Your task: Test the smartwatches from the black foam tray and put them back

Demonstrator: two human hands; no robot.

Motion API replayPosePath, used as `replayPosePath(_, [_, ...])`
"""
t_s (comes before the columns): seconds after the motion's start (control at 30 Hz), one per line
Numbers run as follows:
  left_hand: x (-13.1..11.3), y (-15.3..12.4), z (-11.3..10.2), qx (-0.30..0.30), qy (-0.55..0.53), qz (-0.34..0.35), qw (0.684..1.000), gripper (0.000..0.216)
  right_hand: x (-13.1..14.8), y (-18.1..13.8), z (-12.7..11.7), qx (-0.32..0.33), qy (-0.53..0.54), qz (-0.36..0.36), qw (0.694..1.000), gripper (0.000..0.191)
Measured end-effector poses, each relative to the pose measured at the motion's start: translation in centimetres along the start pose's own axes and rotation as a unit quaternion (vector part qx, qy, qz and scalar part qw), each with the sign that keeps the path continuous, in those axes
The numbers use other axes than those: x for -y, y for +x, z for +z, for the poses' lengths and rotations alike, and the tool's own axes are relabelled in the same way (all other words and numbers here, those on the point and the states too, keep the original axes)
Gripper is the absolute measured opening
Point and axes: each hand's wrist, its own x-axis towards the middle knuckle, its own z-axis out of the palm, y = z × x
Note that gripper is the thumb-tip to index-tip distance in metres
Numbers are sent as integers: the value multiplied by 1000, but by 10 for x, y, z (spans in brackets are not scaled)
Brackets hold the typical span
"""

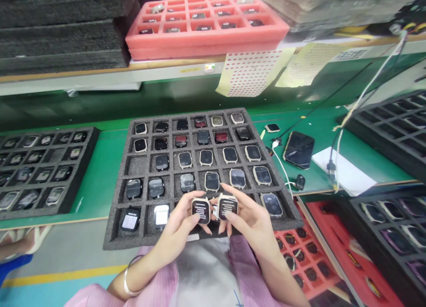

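Note:
My left hand (183,218) grips a smartwatch case (201,209) with a light metal frame, its thumb on the lit screen. A matching smartwatch case (228,206) sits in my right hand (248,214), thumb likewise on the glass. Both screens show white lines of text on black, too small to read. The two watches are side by side, faces up, over the front edge of a dark grey foam tray (136,165). Strapless watch cases in black, silver and red fill most of its compartments. One watch at the front left (162,215) has a bright white screen.
Foam trays of watches stand at the left (83,165) and right (382,240). A pink foam tray (206,45) is on the shelf above. A phone (298,150), white paper (342,171) and cables (282,167) lie on the green bench. A red tray (308,260) is lower right.

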Motion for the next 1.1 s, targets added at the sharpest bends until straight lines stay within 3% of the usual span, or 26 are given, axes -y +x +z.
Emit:
replayPosePath(0.13, [-2,1,-1,5,-8,-3,1000,36,13,-9,-9,57,-49,4,997,74])
replayPosePath(0.23, [-4,2,0,9,-19,-2,1000,36,22,-14,-33,65,-203,-17,977,67])
replayPosePath(0.33, [-7,3,2,-1,-24,-2,1000,34,31,-16,-63,49,-423,-84,901,51])
replayPosePath(0.43, [-9,4,5,-11,-27,-7,1000,32,35,-16,-86,58,-554,-136,819,45])
replayPosePath(0.53, [-9,4,7,-12,-33,-3,999,28,38,-20,-98,63,-607,-154,777,54])
replayPosePath(0.7, [-8,4,6,-18,-30,2,999,28,38,-30,-105,-60,-665,-159,728,36])
replayPosePath(0.9, [-5,3,4,-5,-29,13,999,26,25,-28,-93,-106,-664,-127,729,41])
replayPosePath(1.0, [-5,1,5,0,-24,13,1000,31,19,-25,-92,-140,-625,-111,760,43])
replayPosePath(1.1, [-6,-5,4,18,4,0,1000,59,18,-25,-94,-174,-560,-88,805,41])
